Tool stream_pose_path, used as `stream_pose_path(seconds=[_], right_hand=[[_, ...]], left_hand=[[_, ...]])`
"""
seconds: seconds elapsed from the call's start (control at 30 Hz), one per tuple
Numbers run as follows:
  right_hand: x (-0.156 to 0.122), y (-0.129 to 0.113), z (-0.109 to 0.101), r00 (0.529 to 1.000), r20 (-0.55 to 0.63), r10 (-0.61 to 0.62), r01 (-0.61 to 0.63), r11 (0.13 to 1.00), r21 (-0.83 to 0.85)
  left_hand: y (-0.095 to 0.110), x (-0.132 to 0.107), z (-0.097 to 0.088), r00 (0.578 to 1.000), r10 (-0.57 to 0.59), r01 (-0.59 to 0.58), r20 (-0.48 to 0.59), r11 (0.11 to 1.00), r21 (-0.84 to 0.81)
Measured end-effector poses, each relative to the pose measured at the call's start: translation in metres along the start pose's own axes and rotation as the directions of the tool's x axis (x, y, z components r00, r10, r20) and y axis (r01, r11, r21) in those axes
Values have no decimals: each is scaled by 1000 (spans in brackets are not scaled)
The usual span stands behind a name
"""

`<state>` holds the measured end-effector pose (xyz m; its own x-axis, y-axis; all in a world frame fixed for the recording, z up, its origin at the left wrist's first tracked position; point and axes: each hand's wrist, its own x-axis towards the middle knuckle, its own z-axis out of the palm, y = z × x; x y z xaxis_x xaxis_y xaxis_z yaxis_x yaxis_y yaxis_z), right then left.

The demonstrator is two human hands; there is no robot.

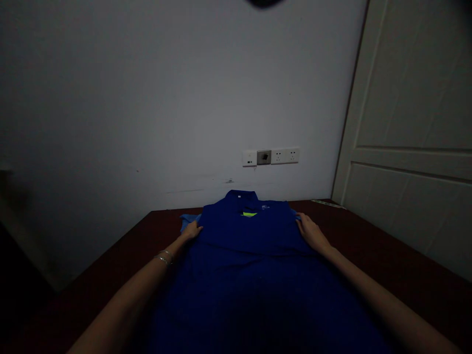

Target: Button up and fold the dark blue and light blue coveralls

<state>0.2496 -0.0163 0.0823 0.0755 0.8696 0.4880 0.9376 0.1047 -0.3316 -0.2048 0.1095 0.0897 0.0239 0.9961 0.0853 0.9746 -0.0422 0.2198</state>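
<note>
A dark blue collared shirt (250, 246) lies spread out with its collar pointing to the wall. It has a small pale print on the chest and a bright yellow-green patch (250, 214) below the collar. At the shirt's left edge, near the shoulder, my left hand (192, 230) is closed on the fabric. My right hand (311, 232) grips the opposite edge, its fingertips partly hidden at the cloth. Lighter blue cloth (189, 220) sticks out beyond both edges; whether it belongs to the shirt I cannot tell. Dark shadow covers the near part of the shirt.
Under the shirt is a dark reddish-brown table (136, 238). Its far edge meets a pale wall (165, 98) with a row of sockets and switches (271, 157). A pale panelled door (409, 147) stands along the right. A thin flat strip (328, 203) lies at the back right corner.
</note>
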Motion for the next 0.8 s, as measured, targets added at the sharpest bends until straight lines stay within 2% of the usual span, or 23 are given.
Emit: stream_pose_path(seconds=[0.1,0.23,0.3,0.43,0.53,0.6,0.67,0.73,0.8], right_hand=[[2,0,1,1000,-5,-23,23,1000,10],[8,-6,5,1000,-18,-17,17,1000,-22],[7,-8,9,999,35,-15,18,996,-87],[-1,-9,18,975,220,41,24,959,-283],[-6,-13,19,982,186,45,31,922,-386],[-8,-22,18,994,108,-24,68,905,-420],[-9,-32,18,986,97,-139,166,906,-389],[-14,-42,22,952,180,-247,290,915,-280],[-21,-48,28,907,302,-293,350,924,-154]], left_hand=[[-5,-3,6,999,-13,12,-40,1000,-12],[-12,-4,4,995,-50,50,-87,999,-3],[-15,-5,4,996,-48,49,-75,999,13],[-15,-11,7,999,-13,15,-32,997,75],[-4,-16,6,998,20,-12,-61,992,127],[8,-18,4,987,114,-92,-114,979,184],[24,-19,3,955,270,-234,-119,939,253],[42,-21,4,914,404,-379,-43,886,267],[57,-24,9,889,454,-456,59,867,199]])
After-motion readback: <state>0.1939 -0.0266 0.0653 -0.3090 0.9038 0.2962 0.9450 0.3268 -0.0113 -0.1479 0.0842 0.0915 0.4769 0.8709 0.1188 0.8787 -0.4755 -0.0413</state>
